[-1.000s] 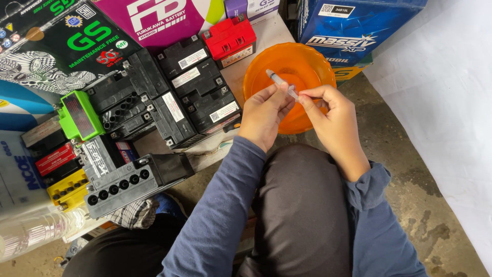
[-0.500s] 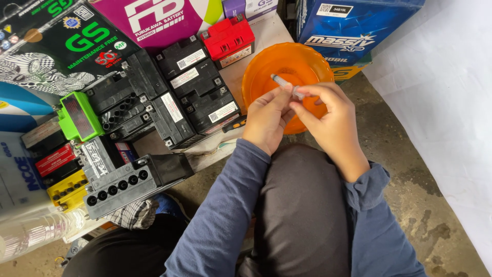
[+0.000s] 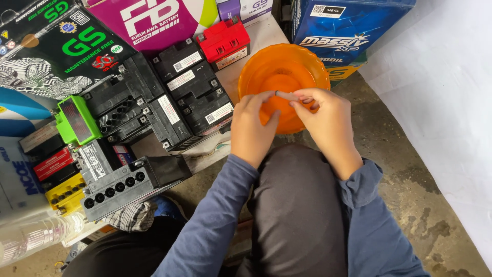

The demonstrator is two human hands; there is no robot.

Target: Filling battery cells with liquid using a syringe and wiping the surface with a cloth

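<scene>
Above the orange bowl [image 3: 283,72] at upper centre, our left hand [image 3: 252,129] and right hand [image 3: 324,122] pinch a small syringe [image 3: 285,95]; a loose grip could drop it in.

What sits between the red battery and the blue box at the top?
In the head view, the orange bowl's far rim and a bare strip of pale board lie between the red battery and blue box.

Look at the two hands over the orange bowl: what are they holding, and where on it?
Left hand and right hand pinch a small syringe between fingertips; exact grip points are hidden.
</scene>
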